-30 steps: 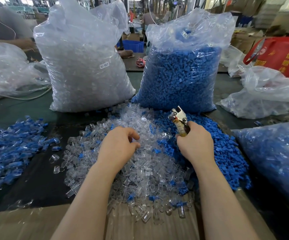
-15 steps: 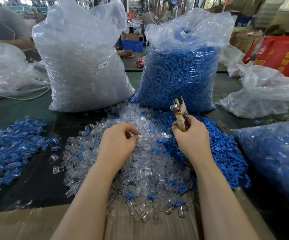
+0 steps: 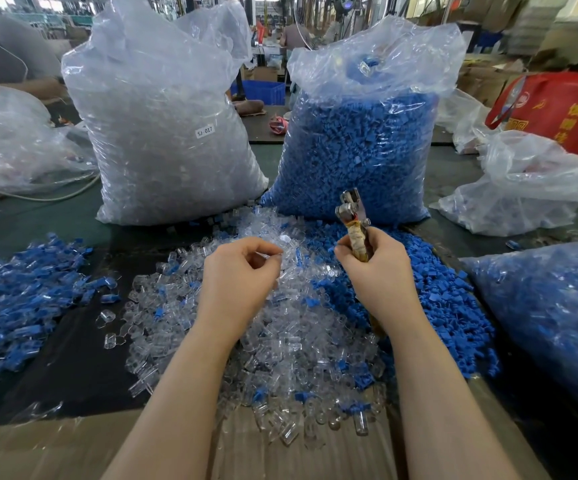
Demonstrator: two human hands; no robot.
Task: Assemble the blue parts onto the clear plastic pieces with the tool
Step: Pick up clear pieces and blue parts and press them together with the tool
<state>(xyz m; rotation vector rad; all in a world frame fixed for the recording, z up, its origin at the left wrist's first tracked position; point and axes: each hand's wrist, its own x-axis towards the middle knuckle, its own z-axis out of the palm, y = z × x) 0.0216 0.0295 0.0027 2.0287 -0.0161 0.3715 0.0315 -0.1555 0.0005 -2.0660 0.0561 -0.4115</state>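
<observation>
A heap of clear plastic pieces lies in the middle of the table, with loose blue parts piled along its right side. My left hand hovers over the heap with curled fingers, pinching a clear piece at the fingertips. My right hand grips the taped handle of a metal plier-like tool, whose jaws point up and away. A pile of assembled blue-and-clear pieces lies at the left.
A big bag of clear pieces and a big bag of blue parts stand behind the heap. Another blue-filled bag lies at the right. Crumpled plastic bags and a red bag sit farther right. Cardboard covers the near edge.
Both hands have lifted slightly and moved away from me over the heap. The tool has tilted more upright. My left fingertips have come together on a clear piece.
</observation>
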